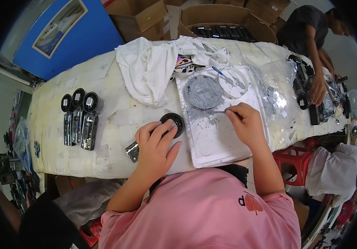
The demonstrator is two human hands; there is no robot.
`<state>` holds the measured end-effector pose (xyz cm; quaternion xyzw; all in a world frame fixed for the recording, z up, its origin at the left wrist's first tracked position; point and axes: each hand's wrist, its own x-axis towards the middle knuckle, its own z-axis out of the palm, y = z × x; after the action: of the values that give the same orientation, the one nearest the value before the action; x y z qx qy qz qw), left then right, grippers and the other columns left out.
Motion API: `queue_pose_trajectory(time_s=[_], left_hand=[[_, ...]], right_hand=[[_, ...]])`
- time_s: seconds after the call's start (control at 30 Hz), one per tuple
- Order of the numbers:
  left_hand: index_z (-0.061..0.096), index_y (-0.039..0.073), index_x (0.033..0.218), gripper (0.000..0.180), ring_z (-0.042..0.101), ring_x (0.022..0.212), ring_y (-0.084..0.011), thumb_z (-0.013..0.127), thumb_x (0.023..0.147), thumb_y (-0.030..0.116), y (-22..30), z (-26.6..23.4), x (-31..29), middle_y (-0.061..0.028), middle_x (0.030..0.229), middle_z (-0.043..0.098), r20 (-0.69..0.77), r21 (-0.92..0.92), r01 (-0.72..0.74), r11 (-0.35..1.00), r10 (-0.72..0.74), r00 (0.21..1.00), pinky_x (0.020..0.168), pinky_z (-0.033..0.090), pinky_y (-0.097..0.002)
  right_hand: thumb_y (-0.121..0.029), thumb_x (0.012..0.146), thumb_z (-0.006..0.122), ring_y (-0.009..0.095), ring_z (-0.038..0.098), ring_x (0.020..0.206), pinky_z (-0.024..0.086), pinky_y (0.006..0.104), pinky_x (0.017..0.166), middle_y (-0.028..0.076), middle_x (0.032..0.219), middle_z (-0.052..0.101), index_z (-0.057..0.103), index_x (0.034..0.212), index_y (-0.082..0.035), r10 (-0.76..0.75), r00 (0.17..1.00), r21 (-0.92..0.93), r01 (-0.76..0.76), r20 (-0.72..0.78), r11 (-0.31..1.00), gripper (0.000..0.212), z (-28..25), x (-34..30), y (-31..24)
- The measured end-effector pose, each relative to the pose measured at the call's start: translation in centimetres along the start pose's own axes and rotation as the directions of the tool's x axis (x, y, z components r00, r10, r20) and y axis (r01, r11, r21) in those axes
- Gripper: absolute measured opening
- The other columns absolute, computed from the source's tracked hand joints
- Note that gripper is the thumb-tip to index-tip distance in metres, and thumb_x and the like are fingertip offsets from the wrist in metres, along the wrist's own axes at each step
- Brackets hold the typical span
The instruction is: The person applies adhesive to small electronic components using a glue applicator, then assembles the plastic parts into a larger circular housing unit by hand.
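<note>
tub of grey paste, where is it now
In the head view, the tub of grey paste sits on the upper left of the white tray, just left of the round white lid.

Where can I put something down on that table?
The table has bare room between the three black gadgets and the left hand, and also between those gadgets and the near edge. It's crowded at the right end, with a plastic bag and black parts. The white tray holds grey paste.
</note>
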<state>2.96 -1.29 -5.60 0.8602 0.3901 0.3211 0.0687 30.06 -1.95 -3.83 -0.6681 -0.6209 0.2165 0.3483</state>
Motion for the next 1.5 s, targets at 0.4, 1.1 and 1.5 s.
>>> queue_pose_trajectory(time_s=[0.4, 1.1, 1.5], left_hand=[[0.061, 0.003, 0.115, 0.046, 0.048, 0.109, -0.0290, 0.073, 0.072, 0.015, 0.0, 0.1, -0.4, -0.0068, 0.129, 0.054, 0.029, -0.021, 0.013, 1.000, -0.013, 0.999, 0.092, 0.034, -0.0429], [0.055, -0.002, 0.121, 0.054, 0.048, 0.111, -0.0332, 0.074, 0.073, 0.015, -0.7, -0.9, -1.4, -0.0138, 0.120, 0.055, 0.032, -0.053, 0.200, 0.978, -0.198, 0.980, 0.093, 0.037, -0.0438], [0.056, -0.004, 0.120, 0.053, 0.052, 0.103, -0.0335, 0.074, 0.073, 0.011, -0.7, -0.8, -1.2, -0.0151, 0.113, 0.058, 0.013, -0.100, 0.219, 0.970, -0.219, 0.976, 0.090, 0.042, -0.0414]], right_hand=[[-0.013, 0.085, 0.067, 0.016, 0.057, 0.064, 0.045, 0.0301, 0.059, 0.012, 0.073, 0.065, 0.069, 0.090, 0.004, 0.175, 0.984, 0.183, -0.179, 0.041, 0.967, 0.018, 1.0, 2.1, 0.9], [0.005, 0.073, 0.071, 0.023, 0.055, 0.065, 0.043, 0.0320, 0.056, 0.009, 0.077, 0.059, 0.068, 0.101, -0.002, -0.661, 0.750, 0.144, 0.656, -0.014, 0.741, 0.029, 4.6, -0.9, -3.4], [0.002, 0.067, 0.069, 0.023, 0.052, 0.066, 0.041, 0.0337, 0.057, 0.008, 0.078, 0.055, 0.067, 0.098, 0.004, -0.810, 0.586, -0.123, 0.805, 0.024, 0.580, 0.031, 4.2, -0.7, -2.7]])
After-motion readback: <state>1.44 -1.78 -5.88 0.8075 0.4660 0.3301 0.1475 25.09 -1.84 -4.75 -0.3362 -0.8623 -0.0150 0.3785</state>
